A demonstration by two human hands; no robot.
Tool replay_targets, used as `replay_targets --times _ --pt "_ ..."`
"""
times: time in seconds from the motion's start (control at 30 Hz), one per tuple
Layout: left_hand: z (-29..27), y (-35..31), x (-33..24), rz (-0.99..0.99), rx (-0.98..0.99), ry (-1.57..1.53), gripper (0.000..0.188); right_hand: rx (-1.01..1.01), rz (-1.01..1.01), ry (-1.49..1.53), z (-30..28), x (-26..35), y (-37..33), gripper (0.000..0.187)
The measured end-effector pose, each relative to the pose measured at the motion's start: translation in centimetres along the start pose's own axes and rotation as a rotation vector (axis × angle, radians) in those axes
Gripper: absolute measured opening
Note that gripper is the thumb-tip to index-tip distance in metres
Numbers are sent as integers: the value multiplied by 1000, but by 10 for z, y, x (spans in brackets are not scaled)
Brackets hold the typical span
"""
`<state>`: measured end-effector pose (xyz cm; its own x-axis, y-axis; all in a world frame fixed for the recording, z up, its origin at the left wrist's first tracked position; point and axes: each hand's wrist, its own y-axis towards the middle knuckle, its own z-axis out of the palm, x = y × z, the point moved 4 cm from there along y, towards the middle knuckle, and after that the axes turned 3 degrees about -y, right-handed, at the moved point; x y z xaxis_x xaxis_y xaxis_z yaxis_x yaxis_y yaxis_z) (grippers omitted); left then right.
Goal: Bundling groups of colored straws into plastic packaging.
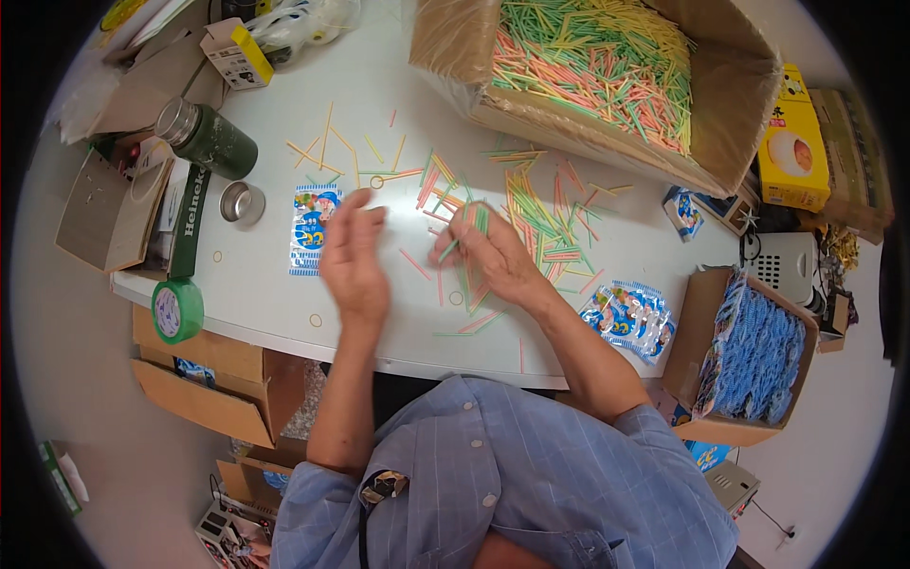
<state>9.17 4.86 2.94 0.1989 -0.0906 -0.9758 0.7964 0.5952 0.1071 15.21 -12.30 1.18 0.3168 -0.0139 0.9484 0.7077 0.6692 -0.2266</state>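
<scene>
My right hand (498, 256) is closed round a small bunch of thin green and pink sticks (477, 220), at the left edge of a loose pile of sticks (536, 218) in yellow, green and pink. To its left my left hand (355, 261) is raised over the table, slightly blurred, its fingers loosely bent and apart, with nothing seen in it. Partly behind that hand lies a flat blue and white packet (308, 232). More loose sticks (327, 142) are scattered beyond it. A rubber band (377, 182) lies near my left fingertips.
A large lined carton (607, 142) full of sticks stands at the far right. Several packets (630, 318) and a box of blue packets (678, 375) are at the right. On the left are a green flask (223, 142), its metal cup (243, 203) and green tape (177, 311).
</scene>
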Motion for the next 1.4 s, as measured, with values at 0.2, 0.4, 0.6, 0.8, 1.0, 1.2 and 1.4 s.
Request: replay_targets --times 0.2,0.4,0.6,0.8,1.0,1.2,1.4 --pt "-83 4 -8 35 -238 257 29 -87 -376 -471 22 -5 38 20" --pt "-111 9 6 -29 -332 647 41 -76 -287 -558 31 -23 44 20" --pt "-95 27 2 60 -288 1057 57 5 -244 -609 35 -23 38 21" --pt "-94 50 14 -141 -195 951 46 -68 -347 -696 34 -25 32 18" --pt "-116 50 31 -114 -301 701 23 -144 -508 -717 30 -15 30 16" --pt "-106 41 2 385 -159 1162 14 -73 -357 -697 24 -22 28 16" --pt "-98 35 -9 487 -196 1022 16 -98 -447 -652 23 -20 26 18"
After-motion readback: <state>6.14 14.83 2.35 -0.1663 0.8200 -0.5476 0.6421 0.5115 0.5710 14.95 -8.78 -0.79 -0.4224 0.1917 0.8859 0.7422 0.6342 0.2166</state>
